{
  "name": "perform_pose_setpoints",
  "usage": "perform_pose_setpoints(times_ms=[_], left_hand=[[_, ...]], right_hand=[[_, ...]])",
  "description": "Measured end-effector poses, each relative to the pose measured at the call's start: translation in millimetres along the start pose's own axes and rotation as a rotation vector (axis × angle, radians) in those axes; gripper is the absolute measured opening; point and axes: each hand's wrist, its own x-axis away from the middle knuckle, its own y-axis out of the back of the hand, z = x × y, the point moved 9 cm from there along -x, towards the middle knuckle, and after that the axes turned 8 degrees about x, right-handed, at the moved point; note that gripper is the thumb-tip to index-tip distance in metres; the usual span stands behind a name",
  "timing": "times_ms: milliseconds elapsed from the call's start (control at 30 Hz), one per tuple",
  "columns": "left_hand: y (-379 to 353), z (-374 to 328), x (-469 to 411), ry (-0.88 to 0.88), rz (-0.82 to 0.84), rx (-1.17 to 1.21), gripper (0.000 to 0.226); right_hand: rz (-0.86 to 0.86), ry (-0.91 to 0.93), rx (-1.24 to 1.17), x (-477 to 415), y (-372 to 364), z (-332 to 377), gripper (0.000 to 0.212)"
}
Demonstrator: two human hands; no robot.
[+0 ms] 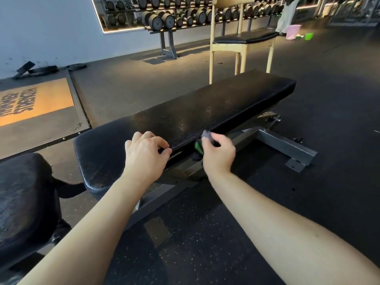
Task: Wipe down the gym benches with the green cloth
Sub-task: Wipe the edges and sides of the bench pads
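The green cloth is bunched in the right hand, pressed against the near side face of the flat gym bench, approx. midway along the pad. Its fingers are curled tight around the cloth, though the hand is motion-blurred and only a scrap of green shows below it. The left hand sits on the pad's near rim w/ fingers bent, tips on top and thumb at the side face. Whether it grips the rim or just rests there can't be told.

Handling, as a judgement: the cloth looks soft, light and floppy, so it's best kept wadded in the palm, w/ flat pressure. The pad's textured vinyl is prob. firm and a bit grippy; the seam needs extra passes. The bench looks heavy on its steel frame, so it's unlikely to shift.
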Motion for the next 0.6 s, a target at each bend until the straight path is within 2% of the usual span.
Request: perform_pose_setpoints(times_ms=[67, 100, 167, 300, 367, 433, 500, 600], left_hand=[[0, 0, 1, 0.0, 0.002, 0.005, 0.02], [0, 0, 2, -0.002, 0.007, 0.006, 0.02], [0, 0, 1, -0.007, 0.013, 0.006, 0.021], [-1, 2, 1, -0.017, 0.007, 0.031, 0.02], [-1, 1, 1, -0.015, 0.009, 0.026, 0.02], [-1, 2, 0, -0.013, 0.017, 0.019, 0.02], [-2, 4, 0, -0.01, 0.026, 0.035, 0.02], [-2, 4, 1, -0.007, 0.019, 0.054, 0.02]], right_hand=[[-0.096, -0.064, -0.019, -22, 10, -1, 0.025], [-0.09, -0.082, -0.01, -26, 8, -4, 0.028], [-0.03, -0.083, 0.039, -20, -4, -11, 0.031], [0.054, -0.077, 0.055, 27, -30, -23, 0.018], [0.172, -0.108, 0.009, 51, -45, -28, 0.013], [0.205, -0.174, -0.052, 50, -46, -33, 0.014], [0.105, -0.191, -0.035, 23, -33, -37, 0.011], [-0.147, -0.27, -0.128, -23, 0, -35, 0.01]])
